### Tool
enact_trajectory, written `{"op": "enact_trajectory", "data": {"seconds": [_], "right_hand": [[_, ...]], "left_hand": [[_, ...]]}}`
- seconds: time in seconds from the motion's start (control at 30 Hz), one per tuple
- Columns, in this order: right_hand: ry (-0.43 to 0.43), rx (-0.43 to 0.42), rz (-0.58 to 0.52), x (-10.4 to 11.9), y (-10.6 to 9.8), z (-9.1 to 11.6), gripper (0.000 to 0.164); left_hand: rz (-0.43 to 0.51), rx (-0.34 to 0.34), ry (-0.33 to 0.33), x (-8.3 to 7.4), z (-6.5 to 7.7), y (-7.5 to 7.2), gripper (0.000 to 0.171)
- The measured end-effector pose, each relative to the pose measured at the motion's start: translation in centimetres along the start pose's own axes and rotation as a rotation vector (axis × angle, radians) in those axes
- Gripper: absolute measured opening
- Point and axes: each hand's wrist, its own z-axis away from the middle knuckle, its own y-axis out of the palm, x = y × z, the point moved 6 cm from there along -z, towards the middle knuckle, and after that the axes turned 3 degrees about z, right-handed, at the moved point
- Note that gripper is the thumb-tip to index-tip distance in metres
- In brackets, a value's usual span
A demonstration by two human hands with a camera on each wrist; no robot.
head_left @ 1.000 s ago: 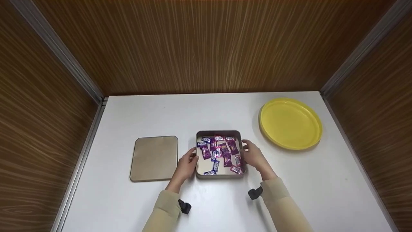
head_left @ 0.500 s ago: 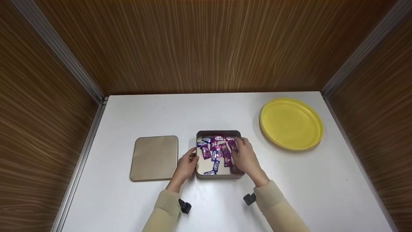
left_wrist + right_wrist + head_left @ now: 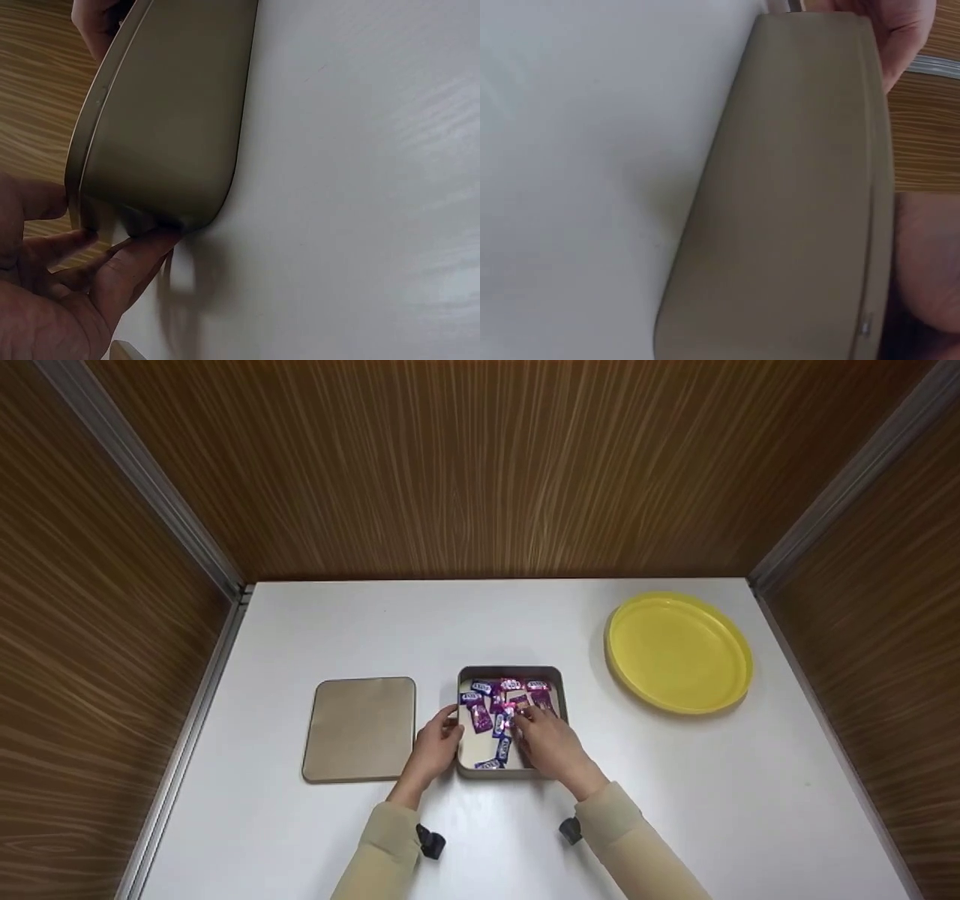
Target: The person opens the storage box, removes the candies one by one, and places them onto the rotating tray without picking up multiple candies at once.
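Note:
A square metal tin (image 3: 513, 773) stands on the table, holding several small wrapped candies (image 3: 481, 718) in purple, blue and pink. My left hand (image 3: 436, 746) holds the tin at its left side. In the left wrist view, fingertips of the left hand (image 3: 67, 300) meet the tin's outer wall and rim. My right hand (image 3: 551, 742) reaches over the right part of the tin, fingers bent down among the candies near a pink one (image 3: 509, 714). I cannot tell whether it pinches a candy. In the right wrist view, the tin's wall (image 3: 780, 187) hides most of the right hand's fingers.
The tin's flat lid (image 3: 360, 730) lies on the white table (image 3: 480, 622) to the left. A round yellow tray (image 3: 679, 652) sits at the back right. Brown wood-grain panels (image 3: 480, 472) wall in the back and both sides.
My right hand has left the tin's right outer wall and moved left and inward, over the rim and down among the candies. My left hand stays in place.

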Motion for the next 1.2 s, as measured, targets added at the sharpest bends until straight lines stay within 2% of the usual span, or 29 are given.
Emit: {"op": "enact_trajectory", "data": {"seconds": [0.17, 0.4, 0.67, 0.87, 1.07, 1.2], "right_hand": [[-0.003, -0.005, 0.031, -0.4, 0.3, -0.1, 0.021], [0.024, 0.017, 0.025, -0.9, 0.5, -0.2, 0.023], [0.011, 0.030, 0.051, -1.1, 0.6, -0.3, 0.017], [0.004, 0.041, 0.030, -1.1, 0.6, -0.2, 0.020], [0.011, 0.056, 0.032, -1.4, 0.7, -0.1, 0.010], [0.011, 0.031, 0.003, -1.5, 0.7, -0.1, 0.008]], "left_hand": [[0.001, -0.008, 0.008, -0.2, 0.1, 0.0, 0.046], [0.003, -0.004, 0.014, -0.1, 0.1, 0.1, 0.046], [0.004, 0.001, 0.030, -0.2, 0.0, 0.0, 0.046], [0.009, 0.010, 0.023, -0.2, 0.0, 0.1, 0.047], [0.011, 0.004, 0.027, -0.2, 0.0, 0.1, 0.047], [0.010, -0.001, 0.032, -0.3, 0.1, 0.1, 0.047]]}}
